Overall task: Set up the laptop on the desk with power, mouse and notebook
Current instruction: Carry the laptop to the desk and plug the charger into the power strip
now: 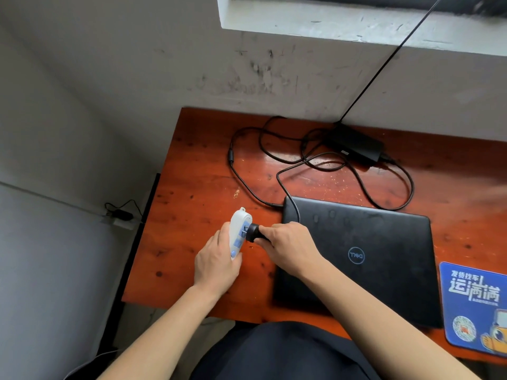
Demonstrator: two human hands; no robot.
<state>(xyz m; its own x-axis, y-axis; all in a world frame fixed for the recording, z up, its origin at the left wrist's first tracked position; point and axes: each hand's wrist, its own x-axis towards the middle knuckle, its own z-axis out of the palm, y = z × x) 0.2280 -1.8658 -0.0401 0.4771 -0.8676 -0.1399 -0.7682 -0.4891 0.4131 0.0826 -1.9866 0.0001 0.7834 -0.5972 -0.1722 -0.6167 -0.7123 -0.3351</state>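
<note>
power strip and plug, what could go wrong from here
1. The left hand holds the power strip up on edge; as the right hand pushes the plug in, the strip could twist and the prongs seat skewed.
2. The cable crosses a corner of the closed laptop and could snag when the lid opens.
3. A tug might drag the power brick by its loose loops.

Scuffed wall [247,72] behind reddish desk [192,187]
</note>
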